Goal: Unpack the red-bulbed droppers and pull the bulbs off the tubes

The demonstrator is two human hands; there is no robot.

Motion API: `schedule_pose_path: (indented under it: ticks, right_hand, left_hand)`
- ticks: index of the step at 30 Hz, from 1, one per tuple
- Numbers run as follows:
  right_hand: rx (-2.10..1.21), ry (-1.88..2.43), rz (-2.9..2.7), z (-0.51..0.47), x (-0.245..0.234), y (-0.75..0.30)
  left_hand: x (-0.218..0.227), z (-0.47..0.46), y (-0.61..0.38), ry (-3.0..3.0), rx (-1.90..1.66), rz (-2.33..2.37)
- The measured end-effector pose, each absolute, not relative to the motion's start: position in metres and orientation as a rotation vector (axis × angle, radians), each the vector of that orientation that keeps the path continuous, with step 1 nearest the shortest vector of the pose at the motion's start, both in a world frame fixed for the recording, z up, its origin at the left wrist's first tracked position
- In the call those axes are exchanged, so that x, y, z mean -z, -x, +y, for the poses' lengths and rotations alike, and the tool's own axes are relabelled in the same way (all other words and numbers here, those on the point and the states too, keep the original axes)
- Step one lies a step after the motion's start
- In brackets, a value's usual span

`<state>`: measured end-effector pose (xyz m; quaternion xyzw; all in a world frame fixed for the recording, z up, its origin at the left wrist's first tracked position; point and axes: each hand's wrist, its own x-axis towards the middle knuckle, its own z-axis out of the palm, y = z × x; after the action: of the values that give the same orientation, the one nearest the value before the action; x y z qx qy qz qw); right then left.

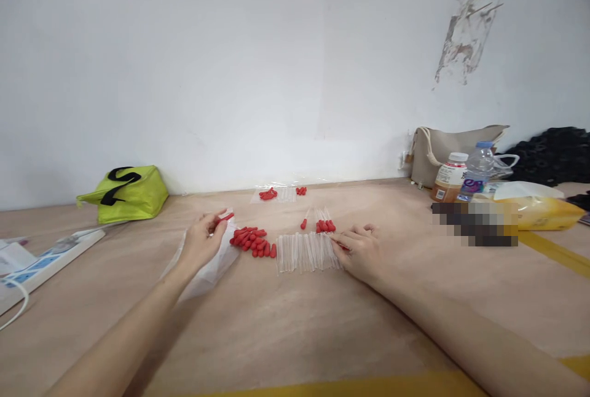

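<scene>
My left hand is closed in a pinch on a red rubber bulb, above a clear plastic bag. Beside it lies a pile of red rubber bulbs. A row of thin clear tubes lies side by side between my hands. At the right end of that row, my right hand has its fingers pressed together; a bit of red shows under them, but its shape is mostly hidden. Just behind the row are several droppers, clear tubes with red bulbs, and a single dropper apart.
By the wall lies a clear bag with more red bulbs and tubes. At left are a lime-green bag and a power strip. Bottles, a beige bag and a yellow packet stand at right.
</scene>
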<state>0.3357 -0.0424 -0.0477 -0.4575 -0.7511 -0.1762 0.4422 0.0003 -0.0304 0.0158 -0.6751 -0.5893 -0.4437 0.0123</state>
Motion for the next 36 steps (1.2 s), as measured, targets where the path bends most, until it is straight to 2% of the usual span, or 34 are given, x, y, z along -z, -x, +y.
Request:
schedule_pose_path:
  ticks: [7, 18, 26, 33, 35, 36]
  right_hand:
    - [0.51, 1.119, -1.995, -0.042, 0.051, -0.329]
    - [0.376, 1.127, -2.207, -0.05, 0.043, -0.328]
    - [0.364, 1.183, -2.144, -0.049, 0.044, -0.329]
    - [0.418, 1.205, -1.905, -0.046, 0.046, -0.336]
    - [0.432, 1.204, -1.869, -0.046, 0.047, -0.34]
    - [0.431, 1.205, -1.854, -0.046, 0.048, -0.342]
  left_hand:
    - [-0.026, 0.007, 0.017, 2.148, 1.305, -2.046]
    - [0.007, 0.026, 0.006, 2.288, 1.075, -2.041]
    - [0.018, 0.038, 0.012, 2.256, 1.023, -2.091]
    - [-0.009, 0.024, -0.009, 2.057, 1.076, -2.041]
    - [-0.021, 0.019, -0.035, 2.093, 1.025, -1.961]
    - [-0.025, 0.019, -0.051, 2.18, 0.882, -1.898]
